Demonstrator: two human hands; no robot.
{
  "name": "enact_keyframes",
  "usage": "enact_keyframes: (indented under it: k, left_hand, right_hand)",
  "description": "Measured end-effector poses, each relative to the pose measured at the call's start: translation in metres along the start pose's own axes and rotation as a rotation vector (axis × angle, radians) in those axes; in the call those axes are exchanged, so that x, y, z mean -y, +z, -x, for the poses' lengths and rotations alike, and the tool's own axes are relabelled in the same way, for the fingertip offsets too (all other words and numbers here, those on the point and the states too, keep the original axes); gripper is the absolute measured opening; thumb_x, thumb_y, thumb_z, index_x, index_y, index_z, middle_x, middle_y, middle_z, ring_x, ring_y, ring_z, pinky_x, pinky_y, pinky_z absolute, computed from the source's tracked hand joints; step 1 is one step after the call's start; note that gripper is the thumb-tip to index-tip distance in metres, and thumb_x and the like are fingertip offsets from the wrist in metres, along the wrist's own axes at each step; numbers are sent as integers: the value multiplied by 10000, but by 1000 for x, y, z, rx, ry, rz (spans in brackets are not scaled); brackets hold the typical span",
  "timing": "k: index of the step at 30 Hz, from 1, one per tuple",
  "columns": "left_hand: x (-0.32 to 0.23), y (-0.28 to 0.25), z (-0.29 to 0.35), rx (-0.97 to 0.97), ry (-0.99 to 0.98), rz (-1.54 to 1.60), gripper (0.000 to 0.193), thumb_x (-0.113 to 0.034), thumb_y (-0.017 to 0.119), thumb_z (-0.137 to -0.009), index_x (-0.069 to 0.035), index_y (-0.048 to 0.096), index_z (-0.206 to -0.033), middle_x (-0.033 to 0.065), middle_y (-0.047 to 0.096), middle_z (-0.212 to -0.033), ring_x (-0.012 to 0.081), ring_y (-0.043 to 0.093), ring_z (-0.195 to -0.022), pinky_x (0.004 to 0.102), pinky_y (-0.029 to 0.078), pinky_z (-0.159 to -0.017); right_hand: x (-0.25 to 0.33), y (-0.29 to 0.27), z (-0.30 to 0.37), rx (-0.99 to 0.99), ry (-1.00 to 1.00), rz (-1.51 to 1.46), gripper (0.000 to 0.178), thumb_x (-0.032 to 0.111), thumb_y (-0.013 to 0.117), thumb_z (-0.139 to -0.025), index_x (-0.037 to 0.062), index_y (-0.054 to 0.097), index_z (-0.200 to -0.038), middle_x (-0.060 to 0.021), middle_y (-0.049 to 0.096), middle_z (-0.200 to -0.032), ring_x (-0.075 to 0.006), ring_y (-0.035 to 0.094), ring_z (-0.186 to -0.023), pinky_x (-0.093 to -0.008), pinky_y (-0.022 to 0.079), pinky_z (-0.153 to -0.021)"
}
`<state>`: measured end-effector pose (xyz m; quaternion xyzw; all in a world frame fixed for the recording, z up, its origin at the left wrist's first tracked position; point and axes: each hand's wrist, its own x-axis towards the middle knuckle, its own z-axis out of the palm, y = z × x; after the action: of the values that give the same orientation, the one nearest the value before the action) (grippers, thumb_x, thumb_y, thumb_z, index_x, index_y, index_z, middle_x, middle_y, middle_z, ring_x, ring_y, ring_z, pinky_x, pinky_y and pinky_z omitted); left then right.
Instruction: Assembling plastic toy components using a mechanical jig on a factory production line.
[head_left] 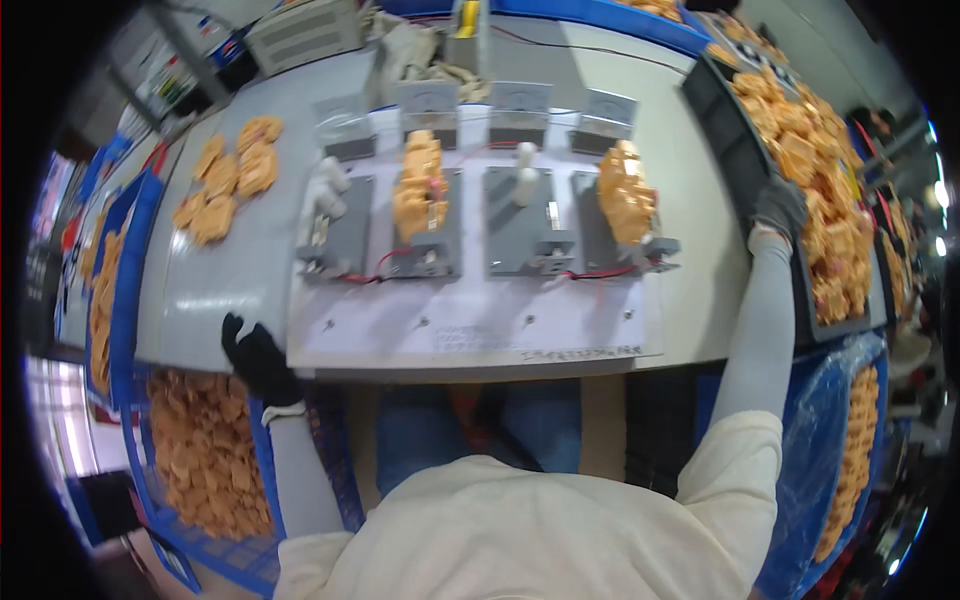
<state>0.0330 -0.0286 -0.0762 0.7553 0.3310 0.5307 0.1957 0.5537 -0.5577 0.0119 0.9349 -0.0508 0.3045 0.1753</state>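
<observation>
My left hand [262, 362], in a black glove, hovers by the table's front left edge with its fingers apart and nothing in them. My right hand [778, 208], in a grey glove, is at the near side of a dark bin [728, 150] heaped with orange plastic parts [800, 150]; its fingers are too unclear to tell a grip. Between the hands, several grey test fixtures stand in a row on a white board [470, 335]. One orange part [421, 185] sits on the second fixture from the left, another [627, 192] on the rightmost. The fixture between them [515, 235] carries no orange part.
Small panel meters [520, 100] stand behind the fixtures. Loose orange parts [222, 180] lie at the table's left. Below it is a blue crate [205, 545] of orange pieces; a plastic-lined blue crate [800, 480] stands lower right. A grey instrument [305, 35] and cloth [410, 55] lie behind.
</observation>
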Motion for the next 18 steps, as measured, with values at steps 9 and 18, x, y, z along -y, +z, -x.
enact_keyframes:
  k: [9,18]
  left_hand:
    - [-44,9,4,-1,-80,-89,432,-14,560,-797,-38,456,-1216,94,545,-1103,150,551,-718,281,456,-644]
    - [-13,-2,-18,265,-604,550,440,-82,632,-792,-101,488,-1208,16,559,-1022,99,546,-670,254,468,-570]
  right_hand:
    - [-28,-55,7,99,-176,-351,448,338,504,-852,193,483,-1276,-213,526,-1179,-382,511,-1057,-447,408,-888]
    - [-15,-157,195,-66,-185,-1497,390,210,557,-872,9,527,-1205,-81,578,-1065,-120,518,-836,-233,431,-695]
